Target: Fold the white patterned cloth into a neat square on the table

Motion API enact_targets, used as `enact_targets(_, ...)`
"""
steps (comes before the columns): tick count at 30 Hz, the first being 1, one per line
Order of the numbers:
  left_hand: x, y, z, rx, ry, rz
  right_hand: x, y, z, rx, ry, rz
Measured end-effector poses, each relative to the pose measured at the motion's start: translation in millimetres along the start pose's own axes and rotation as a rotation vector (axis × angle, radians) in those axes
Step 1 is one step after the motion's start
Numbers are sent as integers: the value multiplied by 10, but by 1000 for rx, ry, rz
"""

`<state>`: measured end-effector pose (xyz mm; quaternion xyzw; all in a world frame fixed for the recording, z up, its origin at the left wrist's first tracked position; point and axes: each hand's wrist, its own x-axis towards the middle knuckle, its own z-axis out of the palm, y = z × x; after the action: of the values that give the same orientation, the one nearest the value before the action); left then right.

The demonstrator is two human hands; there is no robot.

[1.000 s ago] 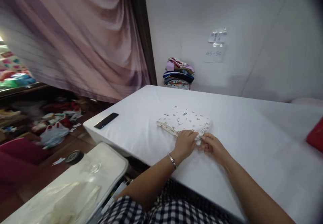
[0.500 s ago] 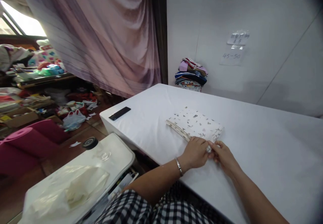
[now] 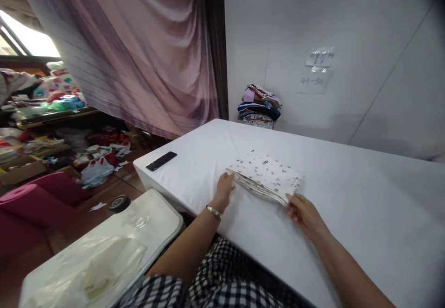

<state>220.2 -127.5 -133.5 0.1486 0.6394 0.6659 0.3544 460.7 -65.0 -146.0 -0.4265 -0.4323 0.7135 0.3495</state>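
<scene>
A folded white cloth (image 3: 267,171) with a small dark print lies on the white-covered table (image 3: 365,206), its layered edge toward me. At its near right corner, my right hand (image 3: 301,210) pinches the fabric between thumb and fingers. My left hand (image 3: 225,188), with a silver bangle at the wrist, is at the cloth's left corner, its fingers closed on the edge there. The tips of the left fingers are partly hidden.
A black phone (image 3: 162,161) rests near the table's left end. Folded clothes (image 3: 259,106) are stacked by the wall. To my left, a white side table (image 3: 160,210) bears a plastic bag (image 3: 104,264) and a black tape roll (image 3: 119,203). A pink curtain (image 3: 167,58) hangs behind.
My left hand has moved left along the cloth's near edge, from beside my right hand to the left corner. My right hand stays at the near right corner.
</scene>
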Motion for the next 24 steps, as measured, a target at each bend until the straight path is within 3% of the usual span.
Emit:
enact_targets(3,-212,-168,41,-240,-215,-365,5,11,8,5,-7,-3)
enact_targets(6,-399,-318,246,-340,-379,-532,1,6,8,15,-7,-11)
enact_targets(9,-397,-352,480,-449,-434,-500,-16,-22,7,12,1,-17)
enact_targets(13,-199,-282,601,-635,-280,-417,-28,-53,-5,11,11,-40)
enact_targets(20,280,-34,405,-635,-90,-262,-3,-44,-43,21,-19,-46)
enact_targets(24,536,49,282,-566,-100,-249,-22,-69,-38,6,-2,-63)
